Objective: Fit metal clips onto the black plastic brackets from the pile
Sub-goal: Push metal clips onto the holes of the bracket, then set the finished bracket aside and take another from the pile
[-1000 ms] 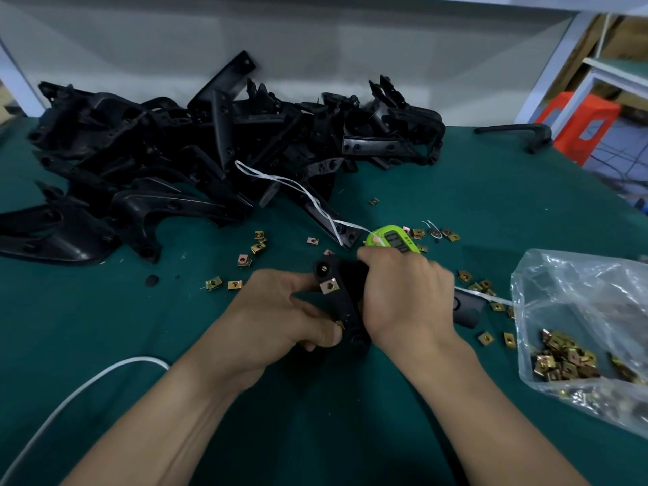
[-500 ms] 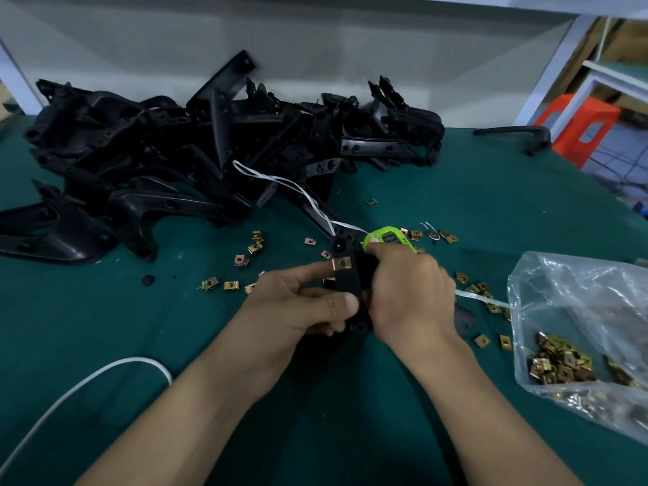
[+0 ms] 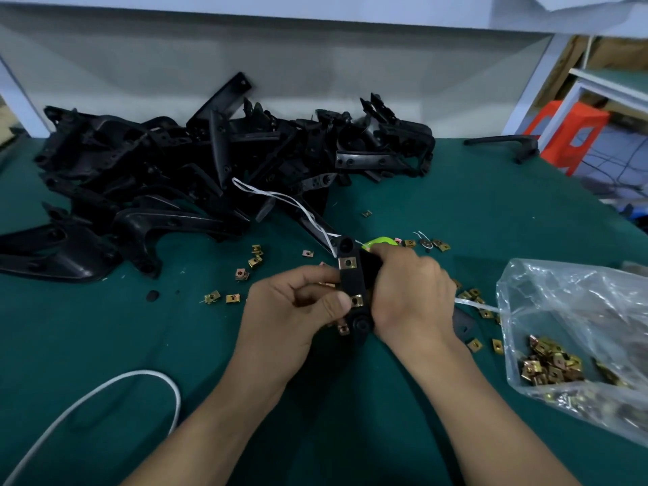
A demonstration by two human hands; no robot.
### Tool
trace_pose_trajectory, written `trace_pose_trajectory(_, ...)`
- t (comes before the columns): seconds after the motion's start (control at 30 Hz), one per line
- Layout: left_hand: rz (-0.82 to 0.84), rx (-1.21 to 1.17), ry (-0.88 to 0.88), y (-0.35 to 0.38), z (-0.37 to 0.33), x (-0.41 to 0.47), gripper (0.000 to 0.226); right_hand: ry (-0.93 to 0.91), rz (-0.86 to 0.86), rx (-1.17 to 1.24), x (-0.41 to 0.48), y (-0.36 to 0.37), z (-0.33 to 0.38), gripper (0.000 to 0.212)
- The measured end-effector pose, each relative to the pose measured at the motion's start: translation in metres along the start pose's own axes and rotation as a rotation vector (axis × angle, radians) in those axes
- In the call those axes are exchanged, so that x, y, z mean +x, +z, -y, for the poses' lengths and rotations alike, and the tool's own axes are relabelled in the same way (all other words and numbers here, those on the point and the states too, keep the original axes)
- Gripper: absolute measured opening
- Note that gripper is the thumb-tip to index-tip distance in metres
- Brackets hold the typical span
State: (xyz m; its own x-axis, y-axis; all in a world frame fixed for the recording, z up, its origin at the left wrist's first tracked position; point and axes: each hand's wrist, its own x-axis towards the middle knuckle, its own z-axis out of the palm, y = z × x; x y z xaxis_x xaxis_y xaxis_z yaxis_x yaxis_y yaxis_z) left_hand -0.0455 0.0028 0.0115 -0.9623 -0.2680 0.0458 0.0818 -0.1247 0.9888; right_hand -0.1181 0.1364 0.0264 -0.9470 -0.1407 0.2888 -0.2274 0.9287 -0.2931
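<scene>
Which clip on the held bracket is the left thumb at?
The lower clip on the bracket's front face, right beside the left hand's thumb tip; the upper clip sits untouched near its top hole.

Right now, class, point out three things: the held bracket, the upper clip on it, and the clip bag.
held bracket (image 3: 351, 283): head view, the flat black strip between its two clips.
upper clip (image 3: 348, 263): head view, its brass face.
clip bag (image 3: 575, 303): head view, bare clear wall.
</scene>
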Motion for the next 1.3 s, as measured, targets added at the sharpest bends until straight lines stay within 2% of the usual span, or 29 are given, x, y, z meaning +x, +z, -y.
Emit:
trace_pose_trajectory(0.1, -0.081, 0.253, 0.140, 0.012, -0.009, -0.007, 0.056, 0.053, 0.055, 0.007, 0.003, -0.007, 0.002, 0.037)
trace_pose_trajectory(0.17, -0.133, 0.328, 0.188, 0.027, -0.020, -0.014, 0.057, 0.088, 0.099, 0.058, 0.005, -0.016, 0.004, 0.038)
trace_pose_trajectory(0.23, -0.137, 0.323, 0.159, 0.042, -0.031, -0.016, 0.052, 0.111, 0.128, 0.074, 0.008, -0.028, 0.002, 0.029)
trace_pose_trajectory(0.33, -0.045, 0.349, 0.151, 0.065, -0.053, -0.010, 0.055, 0.118, 0.104, 0.113, 0.012, -0.054, -0.012, 0.011)
trace_pose_trajectory(0.43, 0.011, 0.333, 0.155, 0.091, -0.070, 0.007, 0.065, 0.127, 0.059, 0.180, 0.012, -0.082, -0.034, 0.011)
trace_pose_trajectory(0.53, 0.047, 0.279, 0.156, 0.116, -0.079, 0.029, 0.054, 0.107, 0.024, 0.288, 0.006, -0.112, -0.067, 0.025)
trace_pose_trajectory(0.6, 0.097, 0.269, 0.149, 0.139, -0.084, 0.038, 0.044, 0.125, 0.059, 0.391, -0.002, -0.131, -0.095, 0.029)
trace_pose_trajectory(0.73, 0.244, 0.170, 0.000, 0.204, -0.080, 0.046, 0.038, 0.337, 0.139, 0.787, -0.025, -0.161, -0.153, 0.016)
trace_pose_trajectory(0.8, 0.406, 0.130, -0.096, 0.241, -0.077, 0.045, 0.039, 0.451, 0.088, 0.959, -0.042, -0.169, -0.179, 0.013)
trace_pose_trajectory(0.87, 0.579, 0.167, -0.175, 0.276, -0.076, 0.044, 0.036, 0.585, 0.029, 1.122, -0.062, -0.175, -0.203, 0.020)
trace_pose_trajectory(1.0, 0.875, 0.343, -0.206, 0.343, -0.068, 0.034, 0.030, 0.774, -0.064, 1.339, -0.101, -0.183, -0.238, 0.017)
trace_pose_trajectory(1.1, 0.879, 0.337, -0.294, 0.399, -0.054, 0.028, 0.026, 0.967, -0.185, 1.430, -0.097, -0.197, -0.275, 0.013)
trace_pose_trajectory(1.2, 0.884, 0.098, -0.533, 0.449, -0.053, 0.030, 0.025, 1.042, -0.444, 1.479, -0.060, -0.227, -0.335, 0.013)
trace_pose_trajectory(1.23, 0.896, 0.096, -0.557, 0.459, -0.054, 0.033, 0.030, 1.038, -0.513, 1.508, -0.048, -0.235, -0.355, 0.021)
trace_pose_trajectory(1.3, 0.949, 0.234, -0.504, 0.466, -0.055, 0.042, 0.056, 1.138, -0.560, 1.458, -0.039, -0.240, -0.393, 0.033)
